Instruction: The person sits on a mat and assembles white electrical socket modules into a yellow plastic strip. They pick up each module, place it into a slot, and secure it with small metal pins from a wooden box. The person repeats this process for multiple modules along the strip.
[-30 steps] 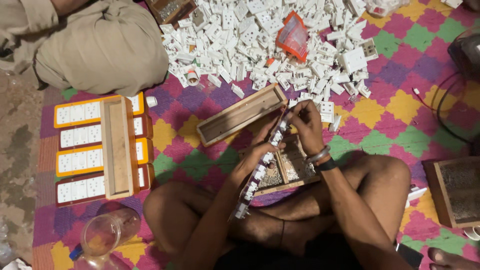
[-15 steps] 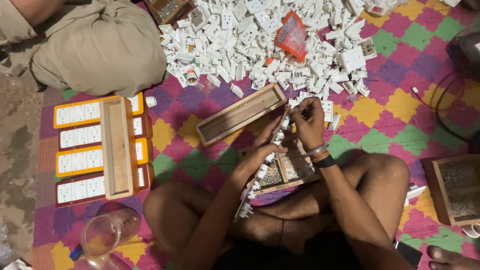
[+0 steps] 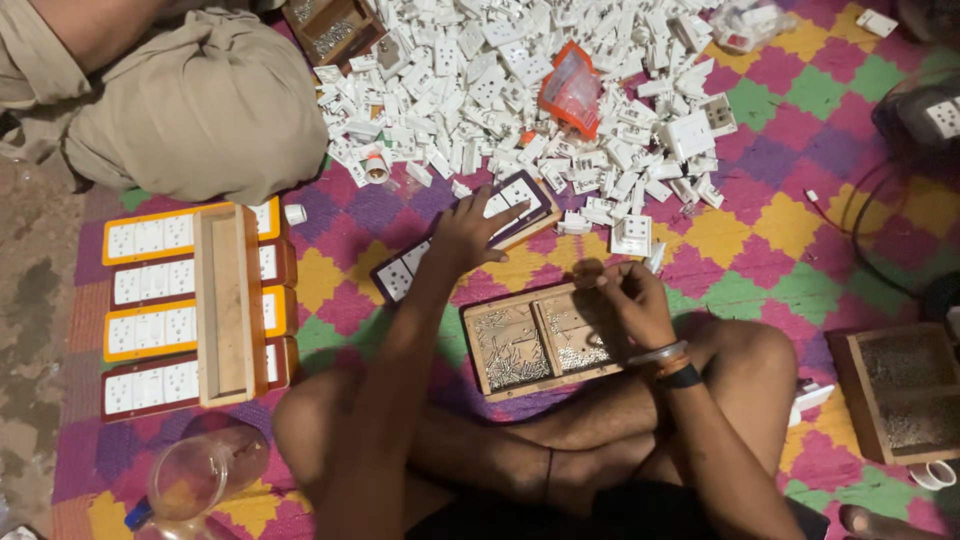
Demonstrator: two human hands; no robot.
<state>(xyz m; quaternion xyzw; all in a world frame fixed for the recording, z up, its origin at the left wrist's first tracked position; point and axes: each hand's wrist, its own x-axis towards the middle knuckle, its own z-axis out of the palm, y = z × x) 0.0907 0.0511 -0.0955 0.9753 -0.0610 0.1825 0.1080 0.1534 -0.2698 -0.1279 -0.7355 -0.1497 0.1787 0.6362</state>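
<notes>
A mat [image 3: 780,230] chequered in pink, purple, yellow, green and orange diamonds is seen under everything. The heap of switch parts [image 3: 520,90] is white, with an orange-red packet [image 3: 572,92] lying among them. The switch strip [image 3: 470,235] is dark-framed with white inserts. Finished strips [image 3: 150,300] are framed in orange and brown. The screw tray [image 3: 540,340] is light brown wood. Khaki cloth [image 3: 200,100] is worn by another person.

What the right hand [image 3: 630,305] pinches over the screw tray [image 3: 535,340] is too small to tell.
</notes>
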